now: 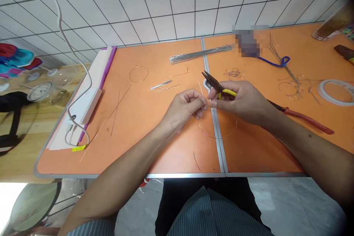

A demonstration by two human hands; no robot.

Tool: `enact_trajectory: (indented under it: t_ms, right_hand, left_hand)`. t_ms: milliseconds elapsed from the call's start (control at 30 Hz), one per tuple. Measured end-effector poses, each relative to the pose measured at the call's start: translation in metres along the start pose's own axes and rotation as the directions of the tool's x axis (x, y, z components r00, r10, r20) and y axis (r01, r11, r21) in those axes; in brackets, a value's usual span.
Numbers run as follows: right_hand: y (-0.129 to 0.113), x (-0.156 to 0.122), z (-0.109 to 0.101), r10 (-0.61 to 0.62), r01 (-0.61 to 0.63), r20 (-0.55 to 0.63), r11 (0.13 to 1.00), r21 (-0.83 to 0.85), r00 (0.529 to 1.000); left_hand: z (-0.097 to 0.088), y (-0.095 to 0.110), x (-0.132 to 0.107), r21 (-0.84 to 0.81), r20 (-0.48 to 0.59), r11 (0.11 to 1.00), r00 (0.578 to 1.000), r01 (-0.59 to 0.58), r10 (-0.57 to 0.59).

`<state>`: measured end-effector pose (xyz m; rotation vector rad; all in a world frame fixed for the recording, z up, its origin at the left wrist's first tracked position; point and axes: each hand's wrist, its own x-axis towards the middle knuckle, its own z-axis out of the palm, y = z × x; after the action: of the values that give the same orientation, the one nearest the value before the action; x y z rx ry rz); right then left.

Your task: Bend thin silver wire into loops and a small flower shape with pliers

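Observation:
My left hand (186,107) pinches a small tangle of thin wire (203,110) over the orange table (163,143). From that tangle a thin wire loop (218,138) hangs out below my hands. In my right hand (243,99) rest pliers with yellow handles (229,92), their dark jaws pointing up and left. The right thumb and fingertips meet the wire beside the left fingertips. A bundle of straight wires (190,56) lies beyond my hands, with short wire pieces (160,85) nearer on the left.
Red-handled pliers (309,120) lie by my right forearm. A roll of clear tape (337,92) and a glass of brown liquid (330,25) are on the right. At left, a white power strip (87,107) with a cable sits on a white board. A metal seam (218,151) crosses the table.

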<state>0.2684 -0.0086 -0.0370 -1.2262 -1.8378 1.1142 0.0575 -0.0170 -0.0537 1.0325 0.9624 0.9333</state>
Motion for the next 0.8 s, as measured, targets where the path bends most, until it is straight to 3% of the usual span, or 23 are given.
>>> enact_trajectory:
  t_ms: [267,433,600,667,800]
  right_hand:
    - [0.001,-0.001,-0.005,0.113,-0.124,0.088,0.983,0.133,0.99]
    - [0.013,0.002,-0.003,0.134,-0.142,0.079,0.984,0.106,0.988]
    - [0.029,0.006,0.003,0.161,-0.182,0.119,0.963,0.197,0.98]
    - [0.03,0.005,0.005,0.132,-0.143,0.087,0.982,0.126,0.987]
    - [0.024,-0.002,0.011,-0.014,0.021,0.031,0.971,-0.24,0.999]
  left_hand:
    - [-0.004,0.005,0.003,-0.037,-0.069,0.999,0.997,-0.04,0.037]
    - [-0.012,0.017,0.005,-0.112,-0.161,0.993,0.987,-0.044,0.025]
    - [-0.017,0.022,0.007,-0.199,-0.169,0.979,0.986,-0.039,0.005]
    - [-0.018,0.022,0.006,-0.216,-0.172,0.976,0.985,-0.042,0.004]
    - [-0.016,0.023,0.005,-0.233,-0.21,0.971,0.978,-0.056,0.006]
